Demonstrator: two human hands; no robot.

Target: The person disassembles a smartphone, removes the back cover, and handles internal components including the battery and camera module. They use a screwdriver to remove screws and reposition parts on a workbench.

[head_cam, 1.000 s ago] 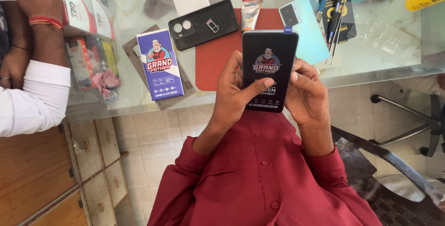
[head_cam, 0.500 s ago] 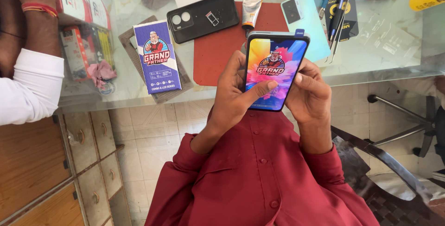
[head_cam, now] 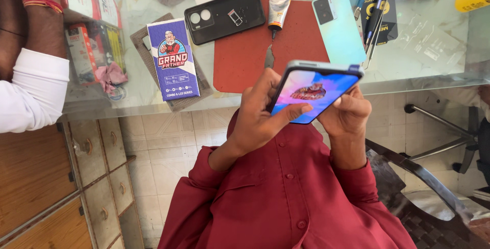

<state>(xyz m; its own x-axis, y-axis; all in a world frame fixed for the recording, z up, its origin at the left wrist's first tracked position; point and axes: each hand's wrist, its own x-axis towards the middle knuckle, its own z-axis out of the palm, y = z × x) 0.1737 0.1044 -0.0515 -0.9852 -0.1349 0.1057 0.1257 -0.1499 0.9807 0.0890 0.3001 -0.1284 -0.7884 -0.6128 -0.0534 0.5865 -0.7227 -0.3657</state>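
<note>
— What are the two hands doing?

— Both are wrapped around a slim blue-edged smartphone with a lit, colourful screen point(head_cam: 316, 92), held tilted above the edge of the glass-topped counter point(head_cam: 434, 50). The left hand point(head_cam: 260, 119) grips its left side, fingers curled behind, thumb lying across the screen. The right hand point(head_cam: 347, 114) clasps the right edge, fingers bent.

— And around it?

— On the counter beyond: a red rectangular mat point(head_cam: 245, 60), a black phone case point(head_cam: 224, 14), a pale blue phone back panel point(head_cam: 339, 27), a small glue tube point(head_cam: 279, 4) and a purple flat box point(head_cam: 172, 60). Another person's white-sleeved arm point(head_cam: 30, 91) rests far left.
</note>
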